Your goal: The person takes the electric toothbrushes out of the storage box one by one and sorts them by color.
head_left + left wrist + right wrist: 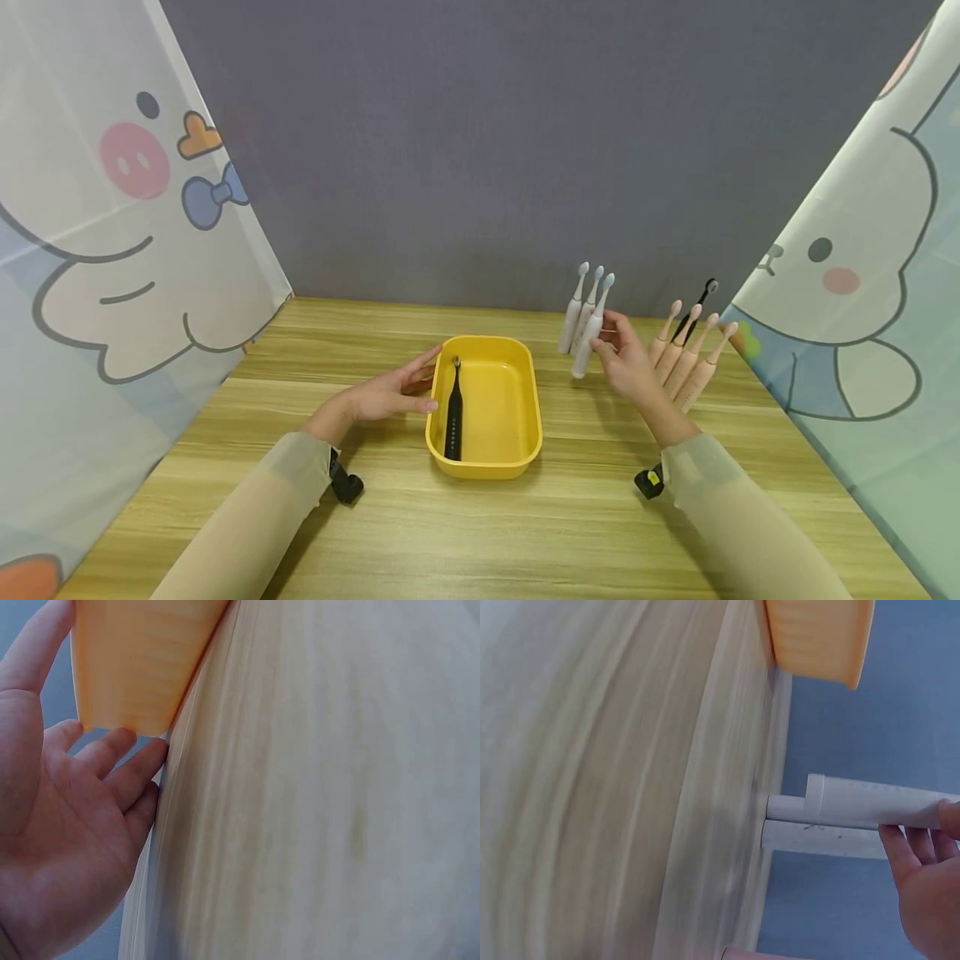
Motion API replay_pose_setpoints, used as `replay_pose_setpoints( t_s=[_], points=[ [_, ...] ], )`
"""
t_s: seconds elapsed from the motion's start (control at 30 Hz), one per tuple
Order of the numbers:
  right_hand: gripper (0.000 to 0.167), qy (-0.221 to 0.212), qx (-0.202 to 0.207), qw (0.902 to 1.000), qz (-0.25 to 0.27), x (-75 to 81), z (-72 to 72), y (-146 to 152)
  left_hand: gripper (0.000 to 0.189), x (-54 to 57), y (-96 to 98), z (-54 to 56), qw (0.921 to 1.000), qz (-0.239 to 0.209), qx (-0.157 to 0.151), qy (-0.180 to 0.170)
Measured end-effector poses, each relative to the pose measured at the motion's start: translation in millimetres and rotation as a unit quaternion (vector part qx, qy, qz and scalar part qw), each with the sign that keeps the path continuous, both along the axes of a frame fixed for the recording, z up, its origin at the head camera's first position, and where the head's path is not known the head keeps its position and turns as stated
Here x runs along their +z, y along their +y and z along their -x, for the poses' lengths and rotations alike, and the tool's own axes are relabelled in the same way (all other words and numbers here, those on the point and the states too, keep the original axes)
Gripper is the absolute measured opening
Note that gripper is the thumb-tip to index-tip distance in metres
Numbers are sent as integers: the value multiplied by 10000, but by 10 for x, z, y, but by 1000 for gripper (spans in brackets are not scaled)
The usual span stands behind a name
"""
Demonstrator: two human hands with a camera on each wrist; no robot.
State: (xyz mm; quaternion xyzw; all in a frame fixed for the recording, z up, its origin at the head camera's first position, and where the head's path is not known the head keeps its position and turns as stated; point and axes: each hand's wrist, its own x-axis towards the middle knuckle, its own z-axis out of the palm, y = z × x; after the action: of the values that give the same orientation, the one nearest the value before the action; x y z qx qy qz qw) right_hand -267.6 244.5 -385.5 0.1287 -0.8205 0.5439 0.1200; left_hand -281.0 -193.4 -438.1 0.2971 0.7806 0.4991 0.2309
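Note:
My right hand (628, 360) pinches a white electric toothbrush (587, 348) by its handle, brush head up and slightly tilted. In the right wrist view the foot of this toothbrush (877, 801) is raised off the table. Two more white electric toothbrushes (570, 325) stand upright just behind it. At the left side of a yellow bin (486, 471), my left hand (386, 393) rests its extended fingers and thumb against the wall, fingertips at the edge in the left wrist view. Inside the bin, a black electric toothbrush (454, 421) lies along the left wall.
Several pink electric toothbrushes (697, 383) stand in a row to the right of my right hand, with a black toothbrush (705, 293) behind them. A grey panel (480, 167) closes off the back of the wooden table (480, 542); printed cloths (840, 392) hang at both sides.

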Motion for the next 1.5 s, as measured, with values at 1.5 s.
replay_pose_setpoints(
  t_s=[1.5],
  points=[
    [52,-264,-961,9939,-470,-204,513,124,110,16,-3,-15,9999,-66,1,-113]
  ],
)
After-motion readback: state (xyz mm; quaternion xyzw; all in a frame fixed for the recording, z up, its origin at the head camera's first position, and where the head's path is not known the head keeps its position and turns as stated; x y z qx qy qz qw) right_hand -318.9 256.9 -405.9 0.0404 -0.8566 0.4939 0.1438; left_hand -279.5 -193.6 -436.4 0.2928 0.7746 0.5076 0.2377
